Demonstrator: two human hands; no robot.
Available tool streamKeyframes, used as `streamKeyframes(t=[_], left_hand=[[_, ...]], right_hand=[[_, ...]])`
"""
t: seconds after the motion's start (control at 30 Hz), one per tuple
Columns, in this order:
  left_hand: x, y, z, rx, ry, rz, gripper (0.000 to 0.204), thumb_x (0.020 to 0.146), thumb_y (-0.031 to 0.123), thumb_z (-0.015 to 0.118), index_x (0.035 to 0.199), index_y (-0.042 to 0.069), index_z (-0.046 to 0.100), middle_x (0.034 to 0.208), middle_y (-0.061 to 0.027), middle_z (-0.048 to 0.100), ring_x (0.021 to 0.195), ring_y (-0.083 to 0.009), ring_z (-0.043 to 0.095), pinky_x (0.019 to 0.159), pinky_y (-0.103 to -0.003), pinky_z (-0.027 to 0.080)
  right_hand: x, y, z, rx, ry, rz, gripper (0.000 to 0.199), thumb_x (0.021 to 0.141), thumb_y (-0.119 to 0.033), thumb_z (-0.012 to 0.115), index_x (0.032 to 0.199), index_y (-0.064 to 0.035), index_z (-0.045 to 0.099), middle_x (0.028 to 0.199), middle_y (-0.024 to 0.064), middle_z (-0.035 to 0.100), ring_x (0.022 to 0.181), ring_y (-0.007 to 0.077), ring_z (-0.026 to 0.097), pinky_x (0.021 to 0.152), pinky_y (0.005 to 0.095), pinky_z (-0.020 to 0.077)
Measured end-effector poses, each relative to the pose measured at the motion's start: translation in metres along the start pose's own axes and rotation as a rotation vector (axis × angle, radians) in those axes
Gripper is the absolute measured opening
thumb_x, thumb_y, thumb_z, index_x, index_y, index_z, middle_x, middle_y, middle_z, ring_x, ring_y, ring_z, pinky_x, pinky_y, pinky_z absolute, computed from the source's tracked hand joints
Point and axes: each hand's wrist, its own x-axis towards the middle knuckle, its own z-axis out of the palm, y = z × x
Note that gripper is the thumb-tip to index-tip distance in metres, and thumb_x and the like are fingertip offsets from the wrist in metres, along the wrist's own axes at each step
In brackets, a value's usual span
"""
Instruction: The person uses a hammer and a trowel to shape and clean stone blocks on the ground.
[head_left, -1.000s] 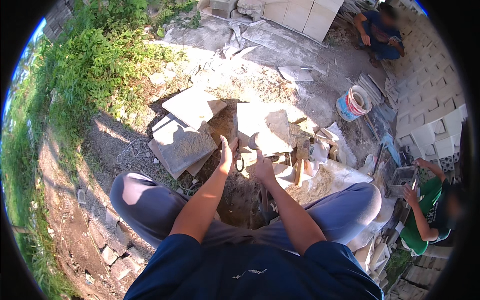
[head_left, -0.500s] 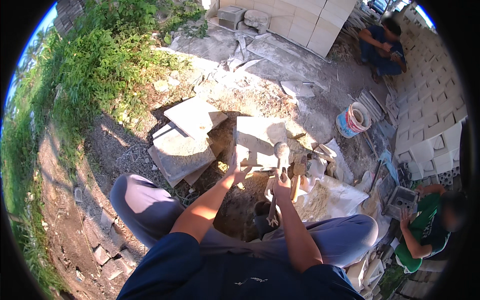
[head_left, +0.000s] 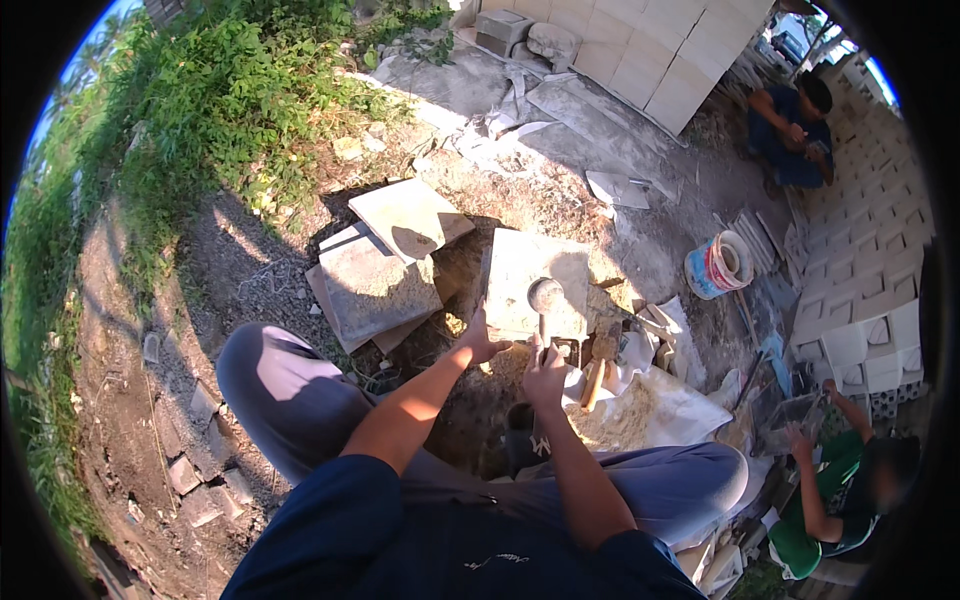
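Note:
A pale square stone slab (head_left: 512, 265) lies raised on its support in front of me, half in sun. My left hand (head_left: 478, 340) holds its near left corner, fingers along the left side and thumb toward the front edge. My right hand (head_left: 545, 380) is closed round the handle of a mallet with a round grey head (head_left: 546, 295). The mallet head is over the slab's near right part; whether it touches the surface I cannot tell. To the right of my right hand rests a hammer with a wooden handle (head_left: 594, 382).
Several slabs (head_left: 380, 295) are stacked loosely at the left. A bucket (head_left: 718, 265) stands at the right, beyond a white sack (head_left: 665, 405). One person (head_left: 840, 490) handles a block at the lower right; another (head_left: 795, 130) squats by a wall of stacked blocks (head_left: 870, 220).
The view has shifted slightly, so the surroundings appear further right. Relative to the slab, the mallet head has moved left and further in over its face. My left hand stays at the corner.

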Motion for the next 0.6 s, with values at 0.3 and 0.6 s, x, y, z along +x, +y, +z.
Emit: streamKeyframes(t=[0.3,0.6], left_hand=[[-0.002,-0.014,-0.021,-0.032,-0.073,-0.010,0.124,0.081,0.026,0.085,0.161,-0.007,-0.004,0.165,-0.0287,0.022,0.154,-0.0317,0.025,0.123,-0.038,0.027],[-0.017,-0.004,-0.037,-0.360,-0.107,-0.103,0.091,0.099,0.022,0.066,0.164,-0.001,0.006,0.165,-0.0206,0.031,0.151,-0.0242,0.030,0.122,-0.033,0.025]], right_hand=[[0.057,0.021,0.052,-0.339,0.249,-0.635,0.040,0.108,-0.023,0.046,0.131,0.0071,0.059,0.093,0.0296,0.065,0.087,0.0447,0.065,0.076,0.0522,0.0504],[0.058,-0.046,0.047,-0.014,0.082,-0.163,0.044,0.107,-0.030,0.046,0.103,0.0093,0.065,0.091,0.0339,0.068,0.090,0.0507,0.067,0.078,0.0547,0.0513]])
